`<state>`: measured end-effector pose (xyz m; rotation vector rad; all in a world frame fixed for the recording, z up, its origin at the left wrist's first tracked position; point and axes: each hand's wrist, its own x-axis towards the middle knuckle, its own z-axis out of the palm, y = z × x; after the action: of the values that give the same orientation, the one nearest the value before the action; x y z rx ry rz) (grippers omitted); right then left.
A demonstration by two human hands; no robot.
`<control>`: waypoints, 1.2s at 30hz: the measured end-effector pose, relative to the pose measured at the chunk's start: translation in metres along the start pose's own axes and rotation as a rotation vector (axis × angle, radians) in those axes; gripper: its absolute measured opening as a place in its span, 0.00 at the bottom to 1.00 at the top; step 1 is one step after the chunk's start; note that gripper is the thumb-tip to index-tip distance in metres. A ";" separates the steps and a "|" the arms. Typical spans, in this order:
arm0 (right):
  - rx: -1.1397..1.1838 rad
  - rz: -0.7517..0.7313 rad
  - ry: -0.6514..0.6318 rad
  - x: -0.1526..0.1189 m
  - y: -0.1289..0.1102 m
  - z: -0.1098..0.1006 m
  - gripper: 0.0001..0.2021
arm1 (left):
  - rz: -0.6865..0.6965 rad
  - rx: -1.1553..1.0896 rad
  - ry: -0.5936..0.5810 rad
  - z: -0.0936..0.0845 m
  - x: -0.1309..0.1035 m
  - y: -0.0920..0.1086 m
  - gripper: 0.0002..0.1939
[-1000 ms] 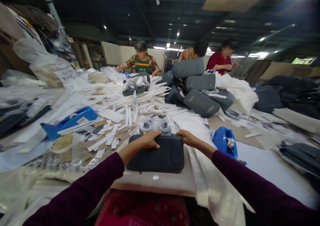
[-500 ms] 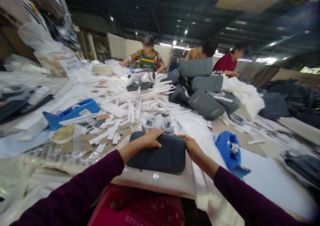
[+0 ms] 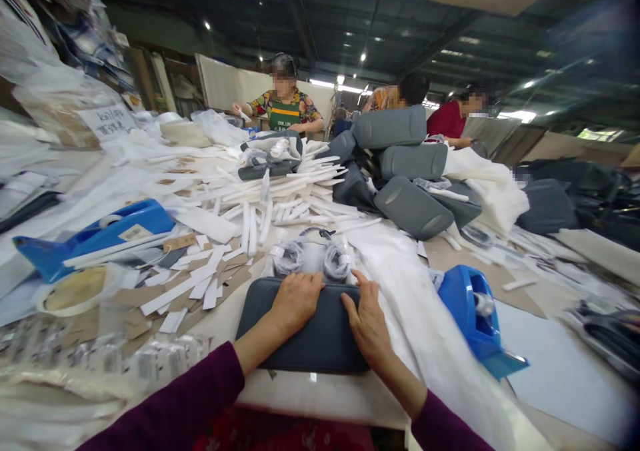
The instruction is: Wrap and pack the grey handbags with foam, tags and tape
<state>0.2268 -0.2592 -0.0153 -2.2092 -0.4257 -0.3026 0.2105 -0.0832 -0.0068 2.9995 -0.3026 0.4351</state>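
A dark grey padded case [image 3: 310, 344] lies flat in front of me at the table's near edge. My left hand [image 3: 299, 301] rests on its top, fingers together over the far edge. My right hand [image 3: 369, 314] lies on the case's right end, thumb and fingers apart. Just beyond the case sit two wrapped cable coils; the left coil [image 3: 287, 256] and the right coil [image 3: 337, 258] are beside a clear plastic wrap. White foam sheeting [image 3: 400, 284] runs along the right of the case.
A blue tape dispenser [image 3: 470, 318] stands at right, another blue dispenser [image 3: 120, 228] at left. Cardboard scraps [image 3: 200, 278] and white foam strips [image 3: 300, 191] cover the middle. Grey cases [image 3: 415, 208] are piled behind. Several people work across the table.
My right hand has moved from the case's far right corner onto its top. The view has shifted, and the case appears lower and slightly left.
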 end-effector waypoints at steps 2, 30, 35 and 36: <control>-0.018 -0.007 0.004 -0.002 0.002 0.001 0.20 | 0.020 0.012 0.033 -0.002 -0.002 0.002 0.13; -0.474 0.035 -0.767 0.262 -0.010 0.055 0.11 | -0.041 -0.108 -0.054 0.021 0.117 -0.043 0.18; -0.512 -0.116 -0.759 0.280 -0.034 0.078 0.17 | -0.027 -0.169 -0.045 0.020 0.115 -0.044 0.18; -0.508 -0.159 -0.745 0.281 -0.041 0.086 0.18 | -0.022 -0.177 -0.042 0.021 0.115 -0.044 0.18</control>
<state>0.4729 -0.1120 0.0615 -2.7484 -1.0172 0.3995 0.3331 -0.0633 0.0035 2.8394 -0.2940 0.3249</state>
